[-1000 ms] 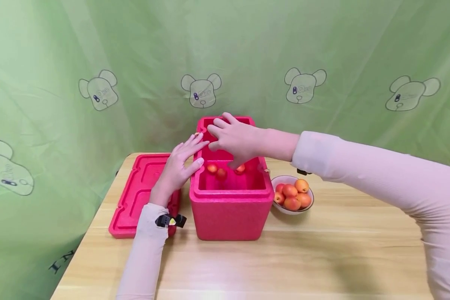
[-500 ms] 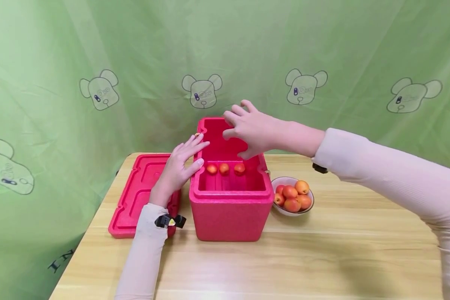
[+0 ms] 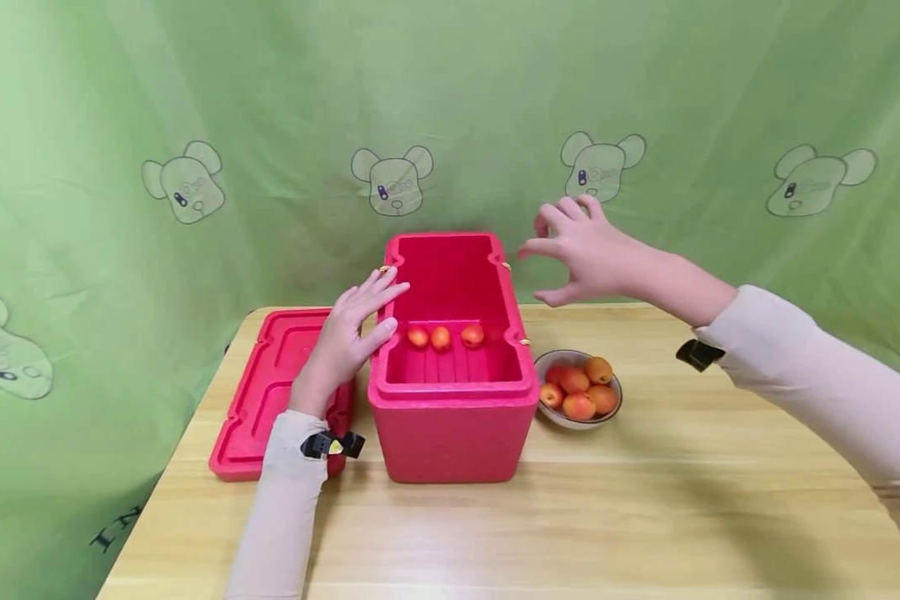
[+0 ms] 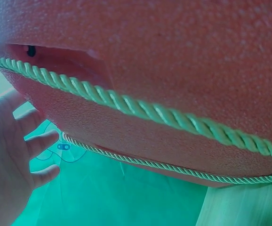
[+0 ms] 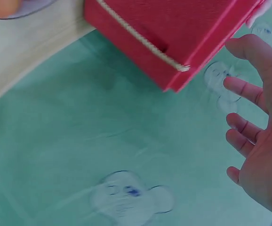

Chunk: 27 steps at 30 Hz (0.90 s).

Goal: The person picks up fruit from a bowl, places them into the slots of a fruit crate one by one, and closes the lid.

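Touching the box: the left hand [image 3: 348,333], its fingers straight and spread against the left rim, gripping nothing.
Above the counter's far edge: the right hand [image 3: 588,254], raised in the air to the right of the box, fingers loosely bent and apart, holding nothing.
Red box [image 3: 453,437]: upright near the middle of the counter [image 3: 645,517], toward its far edge, top uncovered; twisted rope [image 4: 150,113] runs along its side.
Fruits inside [image 3: 440,338]: three, orange-red, in a row on the box floor by its far wall.
Bowl [image 3: 579,423]: just right of the box, set in from the counter's far edge, with orange-red fruits [image 3: 579,407] heaped in it.
Lid [image 3: 258,417]: red, lying flat left of the box, near the counter's left edge, partly behind the left arm.
Backdrop [image 3: 495,100]: green, printed with bear heads, beyond the far edge.
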### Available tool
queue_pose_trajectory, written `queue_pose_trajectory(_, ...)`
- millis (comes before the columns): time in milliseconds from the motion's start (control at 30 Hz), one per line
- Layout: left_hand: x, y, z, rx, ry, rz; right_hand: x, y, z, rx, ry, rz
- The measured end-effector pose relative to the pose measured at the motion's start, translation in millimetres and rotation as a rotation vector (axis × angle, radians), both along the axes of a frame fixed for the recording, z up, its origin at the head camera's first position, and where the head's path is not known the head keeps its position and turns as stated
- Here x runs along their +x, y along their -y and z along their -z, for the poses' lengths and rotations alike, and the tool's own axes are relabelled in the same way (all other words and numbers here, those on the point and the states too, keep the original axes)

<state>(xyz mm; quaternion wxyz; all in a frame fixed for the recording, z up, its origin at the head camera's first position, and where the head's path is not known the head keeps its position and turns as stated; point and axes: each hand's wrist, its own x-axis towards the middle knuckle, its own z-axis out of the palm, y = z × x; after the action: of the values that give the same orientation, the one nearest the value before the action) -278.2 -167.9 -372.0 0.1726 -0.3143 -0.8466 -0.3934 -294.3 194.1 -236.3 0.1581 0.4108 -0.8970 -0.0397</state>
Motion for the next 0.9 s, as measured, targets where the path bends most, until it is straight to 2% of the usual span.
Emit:
queue_pose_trajectory(300,1.3,1.4,0.8,-0.001,-0.003,-0.003,1.0,-49,41.4,-0.078,0.122,0.113)
queue_pose_trajectory(600,1.8,2.9,-0.5,-0.003,0.007,-0.017,5.0,-79,85.8,-0.012,0.272,0.186)
queue_pose_trajectory(767,2.3,1.0,-1.1,-0.004,0.014,-0.020,11.8,-90,101.4,0.034,0.340,0.206)
queue_pose_trajectory(900,3.0,-1.4,-1.1,0.001,0.017,-0.021,15.1,-97,107.8,0.043,0.366,0.208)
